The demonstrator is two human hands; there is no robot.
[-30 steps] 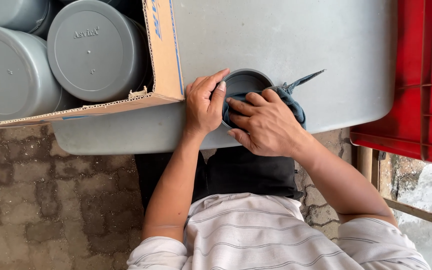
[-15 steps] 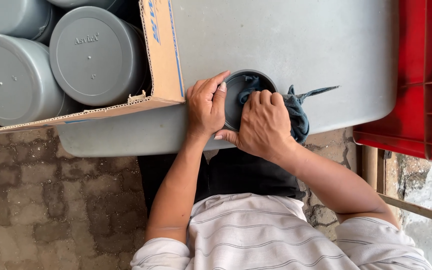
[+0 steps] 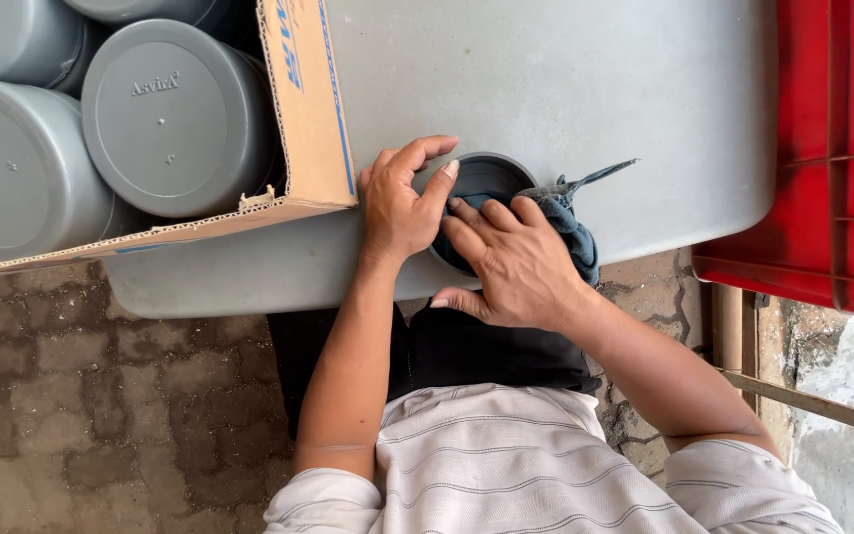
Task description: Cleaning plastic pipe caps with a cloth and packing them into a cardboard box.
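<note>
Cardboard box (image 3: 303, 119) of grey caps (image 3: 175, 119) crowds left hand (image 3: 397, 208); red crate (image 3: 822, 148) stands apart.

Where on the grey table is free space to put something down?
The grey table is bare between the cardboard box and the red crate, above the hands. It is crowded at the near edge, where the left hand and right hand hold the round grey part and cloth.

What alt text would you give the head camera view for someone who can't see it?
Seen from above, a person's left hand steadies a round grey plastic cap on a grey table while the right hand presses a dark blue rag into it. A cardboard box of similar grey caps sits left, a red crate right.
</note>
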